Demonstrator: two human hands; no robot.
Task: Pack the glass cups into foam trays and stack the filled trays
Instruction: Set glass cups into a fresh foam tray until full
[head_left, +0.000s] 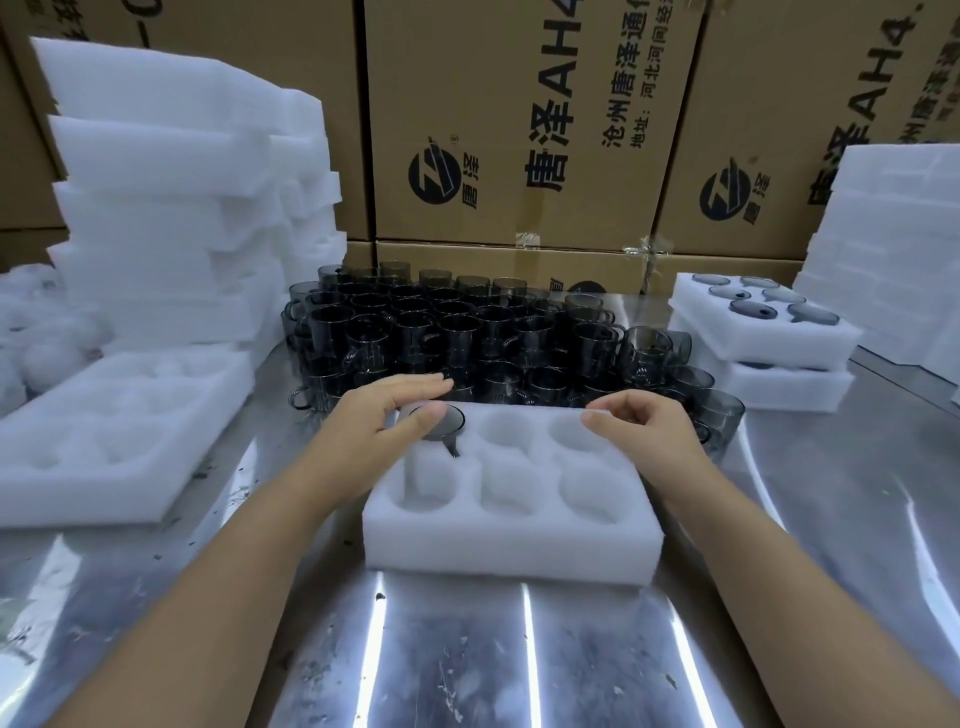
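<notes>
A white foam tray (511, 545) with six round pockets lies in front of me on the metal table. One smoky glass cup (449, 423) sits in its far left pocket, handle toward me. My left hand (387, 415) hovers over that cup with fingers straight and thumb near its rim. My right hand (641, 423) hangs over the tray's far right corner, fingers loosely curled, holding nothing. Behind the tray stands a dense group of several dark glass cups (467, 332).
Two filled foam trays (763, 332) are stacked at the right. An empty tray (119, 447) lies at the left, with tall piles of foam (171, 208) behind it and at the far right (893, 244). Cardboard boxes (519, 130) wall the back.
</notes>
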